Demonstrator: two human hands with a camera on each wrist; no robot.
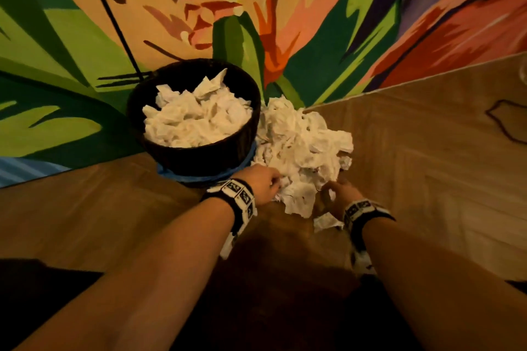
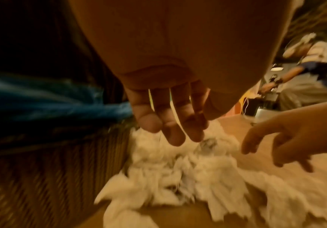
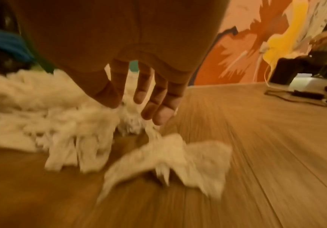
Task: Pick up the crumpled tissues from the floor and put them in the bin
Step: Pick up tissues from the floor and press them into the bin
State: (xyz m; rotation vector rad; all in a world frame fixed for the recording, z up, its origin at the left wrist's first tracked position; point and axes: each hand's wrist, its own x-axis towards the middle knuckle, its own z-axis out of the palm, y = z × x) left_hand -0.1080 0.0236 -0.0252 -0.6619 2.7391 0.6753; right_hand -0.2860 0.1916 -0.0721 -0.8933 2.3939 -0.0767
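Observation:
A dark round bin (image 1: 134, 111), its inside filled with white tissues (image 1: 196, 120), stands against the wall. A blue liner (image 1: 182, 177) shows round its base. To its right a pile of crumpled tissues (image 1: 299, 145) lies on the wooden floor. My left hand (image 1: 268, 182) reaches into the pile's near left edge, fingers straight (image 2: 170, 135) just above the tissues (image 2: 188, 177), holding nothing. My right hand (image 1: 335, 194) hovers at the pile's near right edge, fingers spread (image 3: 158, 114) and empty. One loose tissue (image 3: 168, 162) lies just under that wrist (image 1: 326, 221).
A painted mural wall (image 1: 256, 8) runs behind the bin, with a black cable (image 1: 114, 17) slanting down it. The bin's ribbed side (image 2: 51, 169) sits close on my left. Another person (image 2: 305, 69) and some gear on the floor (image 3: 305, 92) are far off to the right.

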